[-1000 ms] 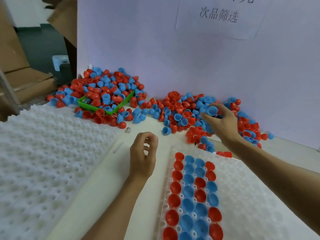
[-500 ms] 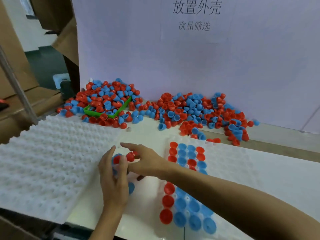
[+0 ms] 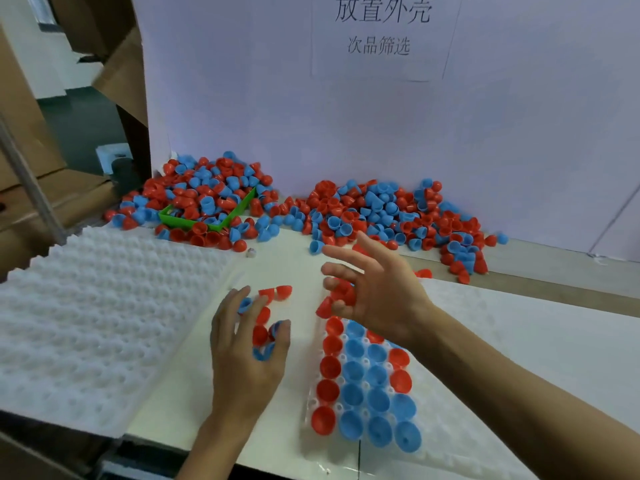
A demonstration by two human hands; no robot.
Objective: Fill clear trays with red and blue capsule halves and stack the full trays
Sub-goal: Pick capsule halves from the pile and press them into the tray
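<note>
Empty trays (image 3: 104, 306), 9 o'clock: a stack of white dimpled sheets on the table (image 3: 298, 258). Thin formed plastic, likely floppy; lift by two opposite edges, not one corner.

Green bin (image 3: 207, 218), 11 o'clock, buried in its own pile of halves (image 3: 207, 188); red and blue mixed.

Left hand (image 3: 242, 351), 6 o'clock: fingers spread and lightly curled over a small cluster of loose halves (image 3: 263, 317) on the table. Grip loose; a blue half sits at the fingertips, but whether it is pinched I cannot tell.

Right hand (image 3: 377, 299), centre: upper fingers splayed, lower fingers curled round a few red halves (image 3: 341, 292). Grip closed on those.

Tray (image 3: 467, 427), 5 o'clock: four columns seated at its left end (red outside, blue inside, mostly); the rest of the pockets bare. Far from full.

Main pile (image 3: 391, 213), 1 o'clock, against the white board (image 3: 346, 116).

Handling: the halves look like light, hard, smooth shells. They will roll and skitter. Best pinched by the rim, or palmed several at once, then dropped dome-down into a pocket.
</note>
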